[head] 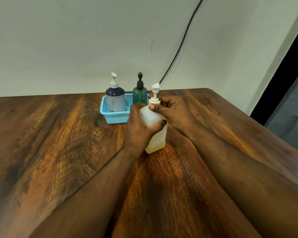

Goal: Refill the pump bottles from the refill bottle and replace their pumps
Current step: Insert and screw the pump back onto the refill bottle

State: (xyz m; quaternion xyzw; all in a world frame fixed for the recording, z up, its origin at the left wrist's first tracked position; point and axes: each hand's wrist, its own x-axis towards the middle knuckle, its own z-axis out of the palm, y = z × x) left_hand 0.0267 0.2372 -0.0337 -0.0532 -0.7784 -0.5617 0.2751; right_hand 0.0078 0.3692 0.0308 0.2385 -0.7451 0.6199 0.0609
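Observation:
A white translucent pump bottle (156,136) stands on the wooden table (58,143), with a little yellowish liquid at its bottom. My left hand (139,127) grips its body. My right hand (169,112) pinches the collar of its white pump (155,95), whose head stands raised. Behind them a light blue basket (113,116) holds a dark blue and grey pump bottle (115,98) with a white pump. A teal pump bottle (140,95) with a dark pump stands in the basket's right part, partly hidden by my left hand.
A black cable (182,42) runs down the white wall to the table's back edge. The table's right edge drops off beside a dark frame and grey floor (292,107). Bare wood stretches to the left and in front.

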